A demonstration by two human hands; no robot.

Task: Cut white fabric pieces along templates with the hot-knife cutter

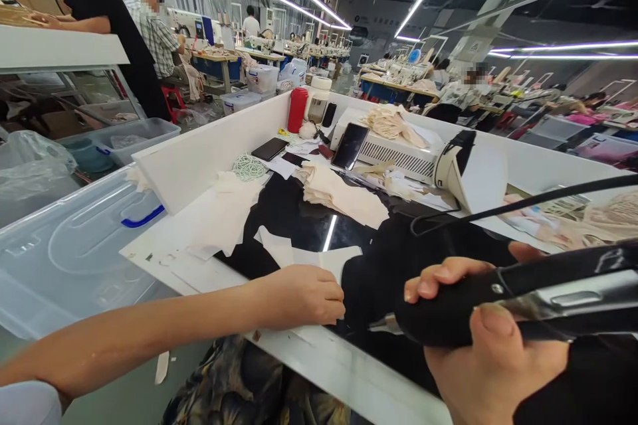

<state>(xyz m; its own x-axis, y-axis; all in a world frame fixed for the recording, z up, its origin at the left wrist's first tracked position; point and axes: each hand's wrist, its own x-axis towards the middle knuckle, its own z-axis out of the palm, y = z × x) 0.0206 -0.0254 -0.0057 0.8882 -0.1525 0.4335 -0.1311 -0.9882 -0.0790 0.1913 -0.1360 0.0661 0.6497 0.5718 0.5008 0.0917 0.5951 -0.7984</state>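
My right hand (498, 358) is wrapped round a black corded hand tool (448, 312) with silver trim. The tool's narrow metal tip (383, 325) points left, low over the black tabletop. Just left of that tip, my left hand (304, 295) is closed, its fingers curled down on a cut piece of cream fabric (343, 257) at the table's near edge. My hand covers part of this piece. Beyond it lies a stack of similar cream fabric pieces (343, 192). More pale pieces (224, 216) are spread to the left.
Two phones (270, 149), (350, 146), a red bottle (298, 110) and a tangle of green cord (249, 167) occupy the back. A white vented machine (393, 156) carries more fabric. The tool's black cable (498, 207) crosses at right. White walls and plastic bins (84, 232) border the table; people work beyond.
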